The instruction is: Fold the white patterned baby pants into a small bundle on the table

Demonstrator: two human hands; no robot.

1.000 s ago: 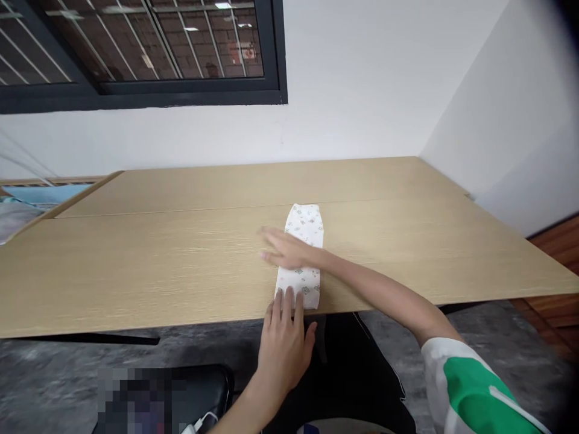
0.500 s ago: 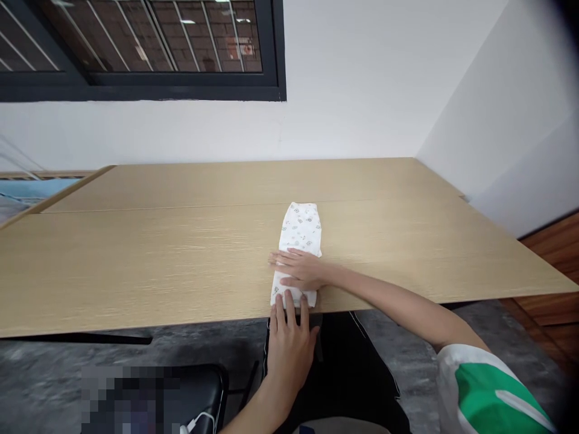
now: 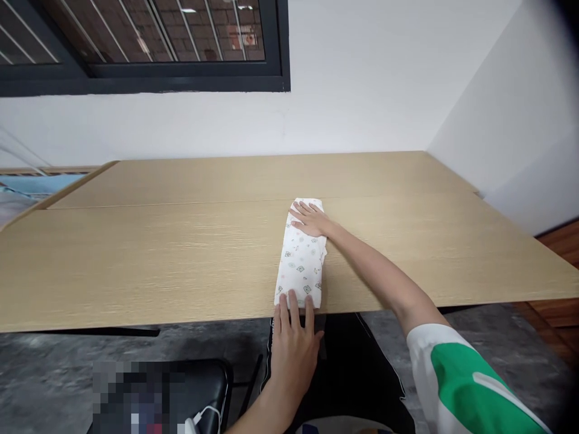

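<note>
A white cloth (image 3: 301, 265) with small printed figures lies folded into a long narrow strip on the light wooden table (image 3: 158, 253), running from the near edge away from me. My left hand (image 3: 293, 343) rests at the table's near edge with its fingers stretched flat on the cloth's near end. My right hand (image 3: 311, 218) lies flat, fingers spread, on the cloth's far end. Neither hand holds anything.
A white wall and a dark-framed barred window (image 3: 140, 48) stand behind the table. A second white wall closes the right side. A black chair seat (image 3: 190, 392) with a white cable is below the table edge at the left. Grey floor lies underneath.
My right hand has slid along the cloth from its near part to its far end, staying flat. My left hand has kept its place on the near end.
</note>
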